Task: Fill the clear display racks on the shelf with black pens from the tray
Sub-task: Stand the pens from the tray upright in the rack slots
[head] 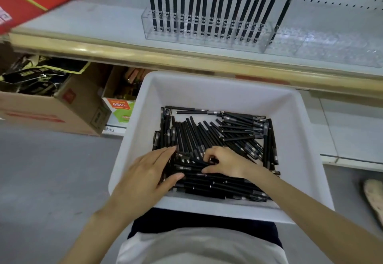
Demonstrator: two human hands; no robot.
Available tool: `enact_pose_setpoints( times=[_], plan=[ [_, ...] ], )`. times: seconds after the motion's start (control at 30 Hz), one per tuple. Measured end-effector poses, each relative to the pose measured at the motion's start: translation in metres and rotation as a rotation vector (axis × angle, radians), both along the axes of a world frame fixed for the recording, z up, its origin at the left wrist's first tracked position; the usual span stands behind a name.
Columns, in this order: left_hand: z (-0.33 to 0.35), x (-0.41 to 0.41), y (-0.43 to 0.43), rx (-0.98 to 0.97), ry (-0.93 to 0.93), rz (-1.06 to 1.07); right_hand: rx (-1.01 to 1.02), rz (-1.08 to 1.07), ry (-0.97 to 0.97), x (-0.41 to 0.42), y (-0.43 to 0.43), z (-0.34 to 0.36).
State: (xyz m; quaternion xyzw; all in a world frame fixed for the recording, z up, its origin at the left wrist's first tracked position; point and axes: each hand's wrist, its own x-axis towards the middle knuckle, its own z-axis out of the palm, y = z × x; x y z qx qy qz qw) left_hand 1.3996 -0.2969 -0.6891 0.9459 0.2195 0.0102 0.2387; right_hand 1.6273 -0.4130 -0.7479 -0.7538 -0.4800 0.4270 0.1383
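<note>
Ahead of the left hand (149, 170), flat on the pens (207, 135), the tray (217, 96) floor lies bare; the right hand (226, 162) pinches pens.

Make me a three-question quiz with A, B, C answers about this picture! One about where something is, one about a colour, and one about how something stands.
1. Where are the left hand and right hand?
A. on the shelf
B. in the tray
C. in a box

2. What colour is the tray?
A. red
B. green
C. white

3. How do the pens in the rack stand?
A. upright
B. lying flat
C. in a heap

Answers:
1 B, both hands are on the loose pens inside the tray.
2 C, its walls are white.
3 A, they stand in a row.
</note>
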Motion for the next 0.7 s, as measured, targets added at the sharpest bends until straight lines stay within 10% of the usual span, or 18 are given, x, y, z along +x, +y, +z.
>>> enact_pose_setpoints(
  times=[0.33, 0.7],
  plan=[
    [-0.003, 0.002, 0.002, -0.102, 0.005, 0.100, 0.196, -0.236, 0.161, 0.000, 0.002, 0.007],
    [0.017, 0.061, 0.020, -0.670, -0.279, 0.478, 0.447, -0.331, 0.288, 0.004, 0.002, 0.043]
  ],
)
